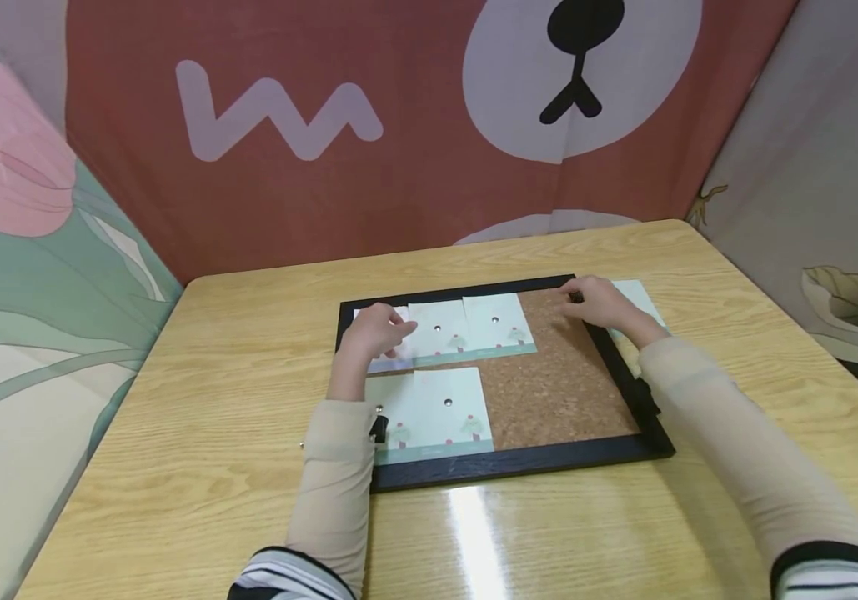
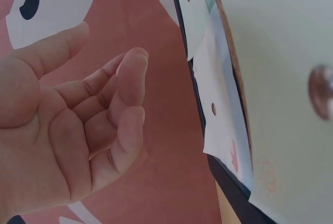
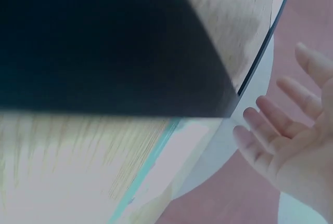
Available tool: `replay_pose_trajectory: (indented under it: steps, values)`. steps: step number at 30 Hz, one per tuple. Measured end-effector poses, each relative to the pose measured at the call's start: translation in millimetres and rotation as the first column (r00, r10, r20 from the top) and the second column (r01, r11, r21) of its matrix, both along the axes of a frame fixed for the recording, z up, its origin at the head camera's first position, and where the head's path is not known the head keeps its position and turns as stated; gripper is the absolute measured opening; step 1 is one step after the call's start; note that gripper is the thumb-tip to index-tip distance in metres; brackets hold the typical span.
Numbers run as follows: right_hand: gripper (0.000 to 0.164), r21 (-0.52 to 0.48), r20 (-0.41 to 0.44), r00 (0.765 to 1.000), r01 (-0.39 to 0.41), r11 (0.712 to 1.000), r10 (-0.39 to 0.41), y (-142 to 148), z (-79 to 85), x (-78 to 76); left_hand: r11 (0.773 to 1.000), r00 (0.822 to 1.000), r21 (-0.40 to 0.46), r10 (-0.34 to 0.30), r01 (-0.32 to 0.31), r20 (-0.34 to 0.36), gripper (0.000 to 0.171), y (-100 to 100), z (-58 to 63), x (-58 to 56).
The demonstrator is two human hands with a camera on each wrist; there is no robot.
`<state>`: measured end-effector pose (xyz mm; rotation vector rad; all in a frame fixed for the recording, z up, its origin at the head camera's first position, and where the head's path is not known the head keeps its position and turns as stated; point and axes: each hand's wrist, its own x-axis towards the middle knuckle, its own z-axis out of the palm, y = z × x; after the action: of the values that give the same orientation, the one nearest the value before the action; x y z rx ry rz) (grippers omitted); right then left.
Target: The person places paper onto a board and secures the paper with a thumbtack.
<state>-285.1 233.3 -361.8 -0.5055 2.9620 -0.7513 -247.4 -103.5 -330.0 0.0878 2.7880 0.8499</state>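
Note:
A cork board (image 1: 556, 392) in a black frame (image 1: 519, 463) lies on the table. Pale notepaper sheets with a green lower edge are pinned to it by round silver pushpins, three sheets in the upper row (image 1: 438, 323) and two in the lower row (image 1: 453, 421). My left hand (image 1: 378, 333) hovers over the upper-left sheet. In the left wrist view its loosely bent fingers (image 2: 130, 81) hold nothing. Over the board's upper-right corner is my right hand (image 1: 599, 302). The right wrist view shows its fingers (image 3: 283, 117) spread and holding nothing, apart from the frame.
More pale paper (image 1: 639, 302) lies on the table to the right of the board, partly behind the right forearm. A small black object (image 1: 378, 429) shows beside the left forearm. Printed cloth (image 1: 308, 200) hangs behind the wooden table (image 1: 248, 358).

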Motion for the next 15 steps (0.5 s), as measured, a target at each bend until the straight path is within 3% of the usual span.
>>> replay_pose_trajectory:
  steps: [6,15]
  values:
    - [0.042,0.026,0.026,0.986,0.162,0.986,-0.163,20,4.8,3.6,1.000,0.999,-0.003,0.017,-0.016,0.036,0.032,1,0.2,0.6]
    - [0.042,0.100,0.035,0.955,0.291,0.951,-0.296,47,1.4,8.2,0.999,0.998,-0.015,0.031,-0.030,0.050,0.031,3,-3.4,1.9]
